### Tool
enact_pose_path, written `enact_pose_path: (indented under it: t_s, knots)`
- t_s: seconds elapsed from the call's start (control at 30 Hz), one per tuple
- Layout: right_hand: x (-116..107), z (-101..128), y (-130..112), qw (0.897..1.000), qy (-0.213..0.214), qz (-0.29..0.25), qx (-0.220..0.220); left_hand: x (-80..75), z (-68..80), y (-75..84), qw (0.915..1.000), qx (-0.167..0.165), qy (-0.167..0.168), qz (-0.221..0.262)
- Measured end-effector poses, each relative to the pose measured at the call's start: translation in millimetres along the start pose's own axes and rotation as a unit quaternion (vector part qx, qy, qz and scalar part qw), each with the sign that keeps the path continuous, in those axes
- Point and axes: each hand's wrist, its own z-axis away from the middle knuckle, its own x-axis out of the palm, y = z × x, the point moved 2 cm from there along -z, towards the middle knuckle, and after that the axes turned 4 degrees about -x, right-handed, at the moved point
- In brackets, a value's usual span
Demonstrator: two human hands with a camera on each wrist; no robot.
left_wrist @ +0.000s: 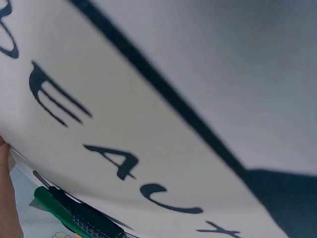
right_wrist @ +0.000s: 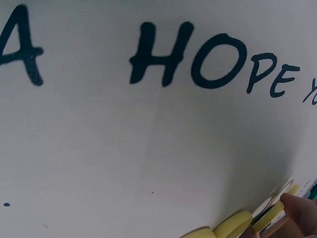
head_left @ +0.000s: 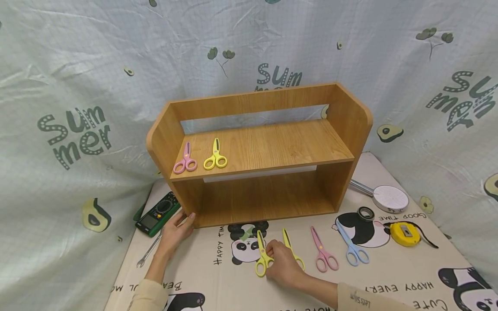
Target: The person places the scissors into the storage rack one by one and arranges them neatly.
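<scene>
A wooden two-tier shelf [head_left: 268, 147] stands at the back of the mat. Pink scissors [head_left: 185, 160] and yellow scissors [head_left: 215, 156] lie on its upper board. On the mat in front lie two yellow scissors [head_left: 262, 255] [head_left: 289, 246], a pink pair [head_left: 324, 255] and a blue pair [head_left: 352, 249]. My right hand [head_left: 282, 264] lies between the two yellow pairs, its fingers curled and pinching the left pair by the handle [right_wrist: 237, 224]; a fingertip [right_wrist: 299, 210] shows there. My left hand [head_left: 176, 232] rests flat on the mat, fingertips against the shelf's lower left corner.
A green multimeter [head_left: 157, 214] and a wrench [head_left: 149, 251] lie left of the shelf; the meter's dark lead [left_wrist: 86, 218] shows in the left wrist view. To the right are a shower head [head_left: 389, 198], a tape roll [head_left: 365, 213] and a yellow tape measure [head_left: 404, 233]. Printed cloth hangs behind.
</scene>
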Motion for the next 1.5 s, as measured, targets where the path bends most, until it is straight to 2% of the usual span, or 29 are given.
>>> enact_pose_path:
  t_s: [0.5,0.87,1.1,1.27,1.5]
  knots:
    - [-0.4,2.1,-3.8,1.000,0.006,-0.016,0.005,-0.1,0.0,-0.4,1.0000,0.000,0.002,0.003]
    - [-8.9,3.5,-14.0,1.000,0.024,-0.009,0.000,0.2,-0.6,-0.6,1.0000,0.000,0.000,-0.001]
    - [-19.4,4.3,-27.0,0.999,0.017,-0.026,0.020,0.0,-0.4,-0.7,1.0000,-0.002,0.001,-0.004]
    - [-29.2,7.1,-39.2,0.999,0.007,-0.030,0.012,-0.2,-0.6,-0.3,1.0000,-0.003,0.001,-0.006]
    - [-52.4,12.2,-68.8,0.999,-0.008,-0.046,0.010,-0.7,0.4,1.0,0.9999,-0.009,-0.002,-0.006]
